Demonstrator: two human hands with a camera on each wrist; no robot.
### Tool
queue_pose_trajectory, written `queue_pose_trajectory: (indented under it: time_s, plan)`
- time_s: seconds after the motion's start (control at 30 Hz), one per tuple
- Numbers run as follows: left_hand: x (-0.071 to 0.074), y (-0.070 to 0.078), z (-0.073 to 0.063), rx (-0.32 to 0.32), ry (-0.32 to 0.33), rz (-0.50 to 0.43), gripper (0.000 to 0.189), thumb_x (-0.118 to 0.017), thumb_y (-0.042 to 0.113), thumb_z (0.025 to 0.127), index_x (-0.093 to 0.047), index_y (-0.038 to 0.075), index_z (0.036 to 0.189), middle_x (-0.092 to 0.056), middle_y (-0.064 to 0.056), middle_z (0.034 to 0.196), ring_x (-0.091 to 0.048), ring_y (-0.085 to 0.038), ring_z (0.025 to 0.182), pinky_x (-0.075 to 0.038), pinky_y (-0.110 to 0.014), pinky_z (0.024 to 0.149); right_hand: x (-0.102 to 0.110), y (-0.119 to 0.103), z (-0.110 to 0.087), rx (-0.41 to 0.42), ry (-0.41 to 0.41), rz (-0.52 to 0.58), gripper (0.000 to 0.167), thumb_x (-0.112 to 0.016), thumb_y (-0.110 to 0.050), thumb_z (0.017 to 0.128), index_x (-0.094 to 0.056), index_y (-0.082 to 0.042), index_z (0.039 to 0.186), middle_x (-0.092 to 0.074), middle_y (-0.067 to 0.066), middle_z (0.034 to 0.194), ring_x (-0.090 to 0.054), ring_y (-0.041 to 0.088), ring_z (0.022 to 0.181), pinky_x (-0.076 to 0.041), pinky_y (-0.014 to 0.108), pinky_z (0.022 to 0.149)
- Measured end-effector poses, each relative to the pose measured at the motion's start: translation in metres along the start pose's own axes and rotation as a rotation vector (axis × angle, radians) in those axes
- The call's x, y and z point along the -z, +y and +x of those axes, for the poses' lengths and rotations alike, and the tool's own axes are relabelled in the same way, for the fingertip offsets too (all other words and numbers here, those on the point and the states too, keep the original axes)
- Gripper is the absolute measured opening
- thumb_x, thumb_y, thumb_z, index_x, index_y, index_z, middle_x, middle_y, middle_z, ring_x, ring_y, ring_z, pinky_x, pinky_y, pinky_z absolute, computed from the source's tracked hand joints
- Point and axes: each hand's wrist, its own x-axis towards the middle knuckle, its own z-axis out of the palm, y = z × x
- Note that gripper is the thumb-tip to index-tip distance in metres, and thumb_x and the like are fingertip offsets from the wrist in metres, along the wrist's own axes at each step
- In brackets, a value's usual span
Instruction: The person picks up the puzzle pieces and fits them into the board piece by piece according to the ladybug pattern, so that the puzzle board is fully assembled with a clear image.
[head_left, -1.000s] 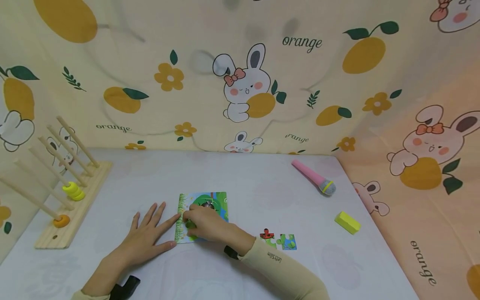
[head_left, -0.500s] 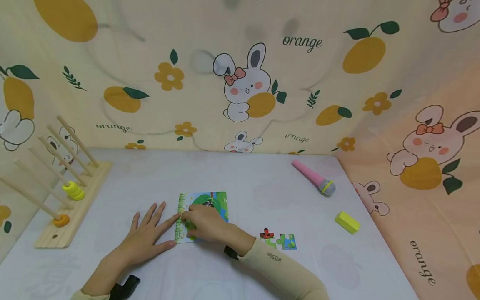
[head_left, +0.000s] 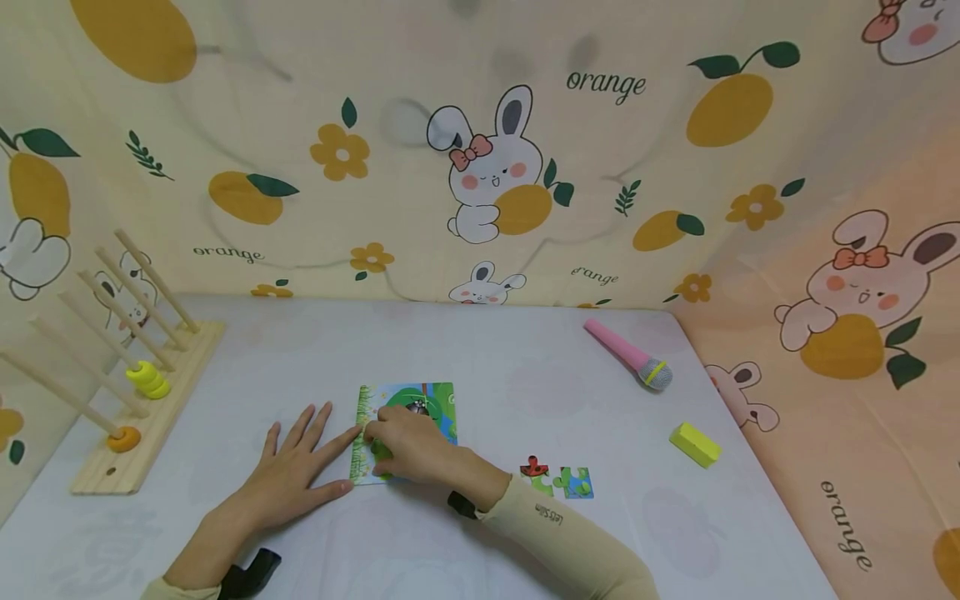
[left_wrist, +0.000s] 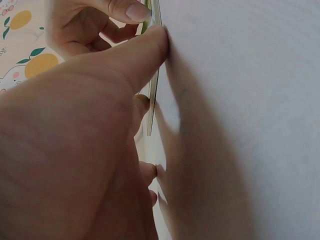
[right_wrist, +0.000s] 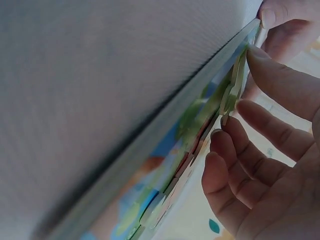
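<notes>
A colourful jigsaw puzzle board (head_left: 444, 408) with grass along its left edge lies flat on the table. My right hand (head_left: 417, 446) reaches over it and covers much of its picture. Between the thumb and fingers of that hand a green puzzle piece (right_wrist: 231, 92) is pinched, tilted just over the board's left part. My left hand (head_left: 288, 479) lies spread on the table, its index fingertip and thumb tip at the board's left edge. Right of the board are two loose puzzle pieces, one with a red ladybug (head_left: 536, 477) and one blue and green (head_left: 577, 483).
At the left stands a wooden peg rack (head_left: 153, 433) with yellow rings (head_left: 148, 381) and an orange ring (head_left: 123, 439). A pink toy microphone (head_left: 626, 352) lies at the back right, a yellow-green block (head_left: 695, 445) nearer the right edge. A printed cloth (head_left: 480, 50) hangs behind.
</notes>
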Motion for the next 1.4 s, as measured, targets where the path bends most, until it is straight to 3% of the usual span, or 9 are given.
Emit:
queue_pose_trajectory:
  time_s: [0.6,0.87,0.97,1.03,1.17,1.27,1.4]
  plan:
    - [-0.003,-0.003,0.0,0.001,0.002,0.0,0.071,-0.06,0.061,0.091,-0.043,0.03,0.152,-0.019,-0.025,0.162,-0.009,-0.047,0.148,-0.005,-0.078,0.105,0.0,0.0,0.0,-0.006,-0.014,0.029,0.037,-0.084,-0.034,0.081,-0.071,-0.019,0.112,-0.056,-0.007,0.094,-0.05,0.004,0.083,-0.04,0.015,0.062]
    - [-0.003,-0.003,0.001,0.008,0.0,0.005,0.071,-0.059,0.062,0.091,-0.042,0.03,0.152,-0.018,-0.025,0.162,-0.008,-0.047,0.149,-0.004,-0.078,0.105,0.001,0.001,-0.004,0.011,-0.001,0.054,0.043,-0.082,-0.033,0.083,-0.069,-0.015,0.12,-0.059,-0.005,0.1,-0.05,0.003,0.082,-0.042,0.013,0.064]
    - [-0.002,-0.002,0.001,0.019,-0.013,0.005,0.072,-0.059,0.062,0.091,-0.042,0.03,0.153,-0.017,-0.024,0.163,-0.007,-0.047,0.149,-0.003,-0.078,0.106,0.002,-0.001,-0.013,0.045,0.003,-0.038,0.045,-0.077,-0.04,0.087,-0.067,-0.016,0.124,-0.059,-0.004,0.109,-0.055,0.006,0.094,-0.046,0.017,0.074]
    - [-0.002,-0.002,0.002,0.022,-0.015,0.002,0.072,-0.059,0.063,0.09,-0.042,0.03,0.153,-0.017,-0.024,0.162,-0.008,-0.047,0.149,-0.003,-0.077,0.106,0.002,-0.003,-0.022,0.087,-0.018,-0.125,0.052,-0.07,-0.048,0.09,-0.063,-0.017,0.131,-0.058,-0.001,0.127,-0.055,0.011,0.114,-0.049,0.024,0.088]
    - [-0.002,-0.001,0.001,0.015,-0.002,-0.001,0.071,-0.06,0.062,0.09,-0.045,0.029,0.151,-0.019,-0.025,0.162,-0.01,-0.048,0.148,-0.005,-0.078,0.105,0.0,-0.009,-0.041,0.159,-0.138,-0.249,0.075,-0.05,-0.063,0.095,-0.043,-0.015,0.152,-0.028,0.005,0.162,-0.027,0.021,0.148,-0.038,0.043,0.111]
    - [-0.003,-0.001,0.001,0.013,0.005,-0.002,0.071,-0.06,0.061,0.09,-0.045,0.029,0.151,-0.019,-0.025,0.161,-0.01,-0.048,0.148,-0.004,-0.078,0.105,-0.003,-0.014,-0.051,0.159,-0.215,-0.265,0.085,-0.041,-0.068,0.095,-0.028,-0.014,0.158,-0.013,0.006,0.167,-0.013,0.024,0.152,-0.029,0.046,0.117]
    - [-0.005,-0.003,0.001,0.011,0.009,-0.002,0.071,-0.061,0.061,0.09,-0.045,0.029,0.151,-0.02,-0.026,0.161,-0.01,-0.049,0.147,-0.004,-0.079,0.105,-0.005,-0.019,-0.056,0.123,-0.257,-0.248,0.088,-0.04,-0.07,0.094,-0.022,-0.015,0.16,-0.009,0.006,0.167,-0.008,0.027,0.153,-0.022,0.044,0.119]
